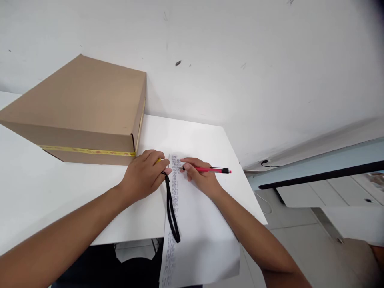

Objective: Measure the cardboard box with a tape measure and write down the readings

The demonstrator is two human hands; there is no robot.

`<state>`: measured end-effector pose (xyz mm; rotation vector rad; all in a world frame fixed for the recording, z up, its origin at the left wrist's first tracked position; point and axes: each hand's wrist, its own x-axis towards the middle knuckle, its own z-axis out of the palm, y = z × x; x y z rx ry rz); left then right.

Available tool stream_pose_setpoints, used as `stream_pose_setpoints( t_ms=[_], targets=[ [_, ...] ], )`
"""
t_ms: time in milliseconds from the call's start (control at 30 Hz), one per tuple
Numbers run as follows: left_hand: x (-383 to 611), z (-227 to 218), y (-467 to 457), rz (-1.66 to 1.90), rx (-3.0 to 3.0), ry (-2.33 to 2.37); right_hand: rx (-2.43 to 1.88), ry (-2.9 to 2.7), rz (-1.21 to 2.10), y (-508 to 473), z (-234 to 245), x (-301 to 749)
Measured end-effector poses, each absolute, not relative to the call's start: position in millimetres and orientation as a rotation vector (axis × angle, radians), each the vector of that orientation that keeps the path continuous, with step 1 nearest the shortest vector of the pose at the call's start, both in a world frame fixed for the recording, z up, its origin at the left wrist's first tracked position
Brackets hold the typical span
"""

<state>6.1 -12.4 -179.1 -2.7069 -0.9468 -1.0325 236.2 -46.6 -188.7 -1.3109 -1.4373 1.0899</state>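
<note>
My right hand is closed around a red pen with a black end, its tip touching or very near the paper. The white sheet carries a long column of handwritten lines down its left side and hangs over the table's front edge. My left hand is closed on a small yellow thing, mostly hidden by the fingers, so its kind cannot be made out. A black wrist strap dangles from that hand across the sheet's left part. The left hand lies beside the top of the sheet, near the box's corner.
A large brown cardboard box with yellow tape stands on the white table at the left. Behind is a marked white wall. Beyond the table's right edge are the tiled floor and a light-blue panel with a black edge.
</note>
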Motion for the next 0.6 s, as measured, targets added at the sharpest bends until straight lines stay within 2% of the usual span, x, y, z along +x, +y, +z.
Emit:
stream_pose_setpoints(
  t_ms=[133,267,600],
  targets=[
    [5.9,-178.3,-12.3,-1.023,-2.691,-0.930,-1.437,-1.344,1.160,-46.4,-181.4,235.8],
    [5.7,-178.6,-12.1,-1.037,-2.685,-0.910,-1.550,-1.474,1.003,-47.2,-182.8,237.1],
    [6.1,-177.6,-12.0,-1.025,-2.697,-0.920,-1.435,-1.719,0.896,-51.1,-184.4,233.6]
  ],
)
